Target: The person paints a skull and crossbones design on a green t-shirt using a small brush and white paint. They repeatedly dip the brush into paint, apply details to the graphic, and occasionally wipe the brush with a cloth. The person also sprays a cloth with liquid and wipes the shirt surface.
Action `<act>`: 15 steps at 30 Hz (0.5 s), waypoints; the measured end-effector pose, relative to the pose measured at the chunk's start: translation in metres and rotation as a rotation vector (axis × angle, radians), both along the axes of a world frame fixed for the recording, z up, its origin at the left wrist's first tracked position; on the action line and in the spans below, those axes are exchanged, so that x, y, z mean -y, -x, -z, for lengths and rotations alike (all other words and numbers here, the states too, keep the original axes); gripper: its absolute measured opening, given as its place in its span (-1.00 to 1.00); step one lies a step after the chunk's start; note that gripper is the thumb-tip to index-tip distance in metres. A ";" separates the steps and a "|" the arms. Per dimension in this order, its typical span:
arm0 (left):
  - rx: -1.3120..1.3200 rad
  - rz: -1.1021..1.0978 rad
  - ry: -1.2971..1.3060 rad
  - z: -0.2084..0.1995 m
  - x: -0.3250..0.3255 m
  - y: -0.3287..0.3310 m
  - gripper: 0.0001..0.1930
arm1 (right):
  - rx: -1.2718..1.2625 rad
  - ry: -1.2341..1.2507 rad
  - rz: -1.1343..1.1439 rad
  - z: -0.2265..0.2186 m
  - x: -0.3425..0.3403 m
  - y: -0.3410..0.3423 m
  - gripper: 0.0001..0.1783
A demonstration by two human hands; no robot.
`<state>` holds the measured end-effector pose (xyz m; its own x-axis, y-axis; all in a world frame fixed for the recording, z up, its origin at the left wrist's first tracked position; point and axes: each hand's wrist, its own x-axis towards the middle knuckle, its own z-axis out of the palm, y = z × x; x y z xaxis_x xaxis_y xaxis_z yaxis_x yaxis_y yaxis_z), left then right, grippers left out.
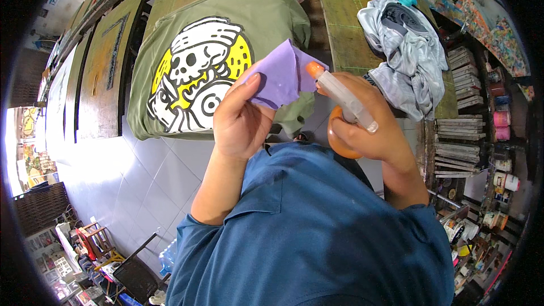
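Observation:
My left hand (243, 116) pinches a purple cloth (277, 76) between thumb and fingers, holding it up in front of my chest. Wrapped around a spray bottle (345, 102) with a whitish trigger head and an orange nozzle is my right hand (368, 119). The nozzle points at the cloth's right edge, very close to it; whether they touch I cannot tell. Part of the bottle's orange body shows below my fingers. Beyond my hands an olive-green T-shirt (187, 28) lies spread on a board, with a black, white and yellow skull print facing up.
A crumpled light grey garment (405, 56) lies on the right-hand board (345, 28), with black and turquoise cloth behind it. Wooden boards (96, 73) stand at left. Racks of stacked frames (459, 141) and paint tubs (504, 181) line the right. A chair (136, 272) is at lower left.

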<state>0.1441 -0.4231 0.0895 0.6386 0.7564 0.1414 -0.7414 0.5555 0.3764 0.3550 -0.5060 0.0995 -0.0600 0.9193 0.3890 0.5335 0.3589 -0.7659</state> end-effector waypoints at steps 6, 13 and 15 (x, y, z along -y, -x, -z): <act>-0.002 -0.024 -0.011 0.006 0.002 0.006 -0.49 | 0.098 0.145 -0.057 -0.014 -0.005 0.006 -0.40; 0.035 -0.017 -0.034 0.014 0.007 0.009 -0.48 | 0.074 0.227 -0.075 -0.021 -0.007 0.004 -0.54; 0.041 -0.030 -0.020 0.014 0.011 0.008 -0.48 | 0.063 0.247 -0.109 -0.018 -0.006 0.002 -0.54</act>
<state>0.1360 -0.4341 0.0760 0.6087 0.7721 0.1824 -0.7728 0.5251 0.3563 0.3529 -0.4998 0.1172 -0.1810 0.9726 0.1458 0.5515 0.2232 -0.8038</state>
